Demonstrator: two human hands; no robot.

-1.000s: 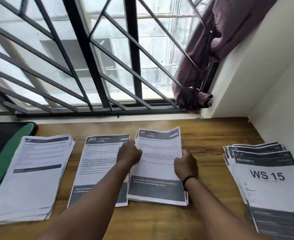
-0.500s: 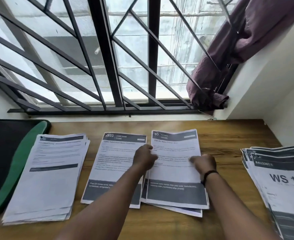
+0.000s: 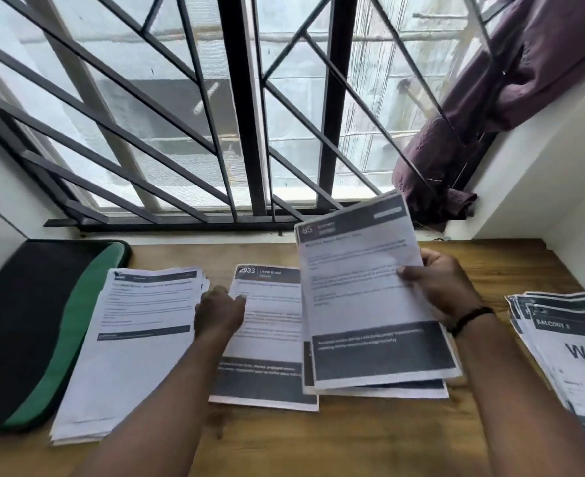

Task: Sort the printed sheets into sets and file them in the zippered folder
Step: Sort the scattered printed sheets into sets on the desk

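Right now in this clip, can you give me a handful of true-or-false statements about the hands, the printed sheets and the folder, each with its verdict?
1. The right hand holds a printed white sheet with dark header bands lifted off the wooden table. True.
2. The left hand is gripping the black and green zippered folder. False: it is over the left edge of the sheet headed "LIVING ROOM"; the folder lies untouched at far left.
3. The stack with the "WS" sheet on top lies at the table's right side. True.
4. The folder lies on top of the leftmost paper stack. False: it lies beside that stack, on its left.
5. The purple curtain covers the whole window. False: it is bunched at the right.
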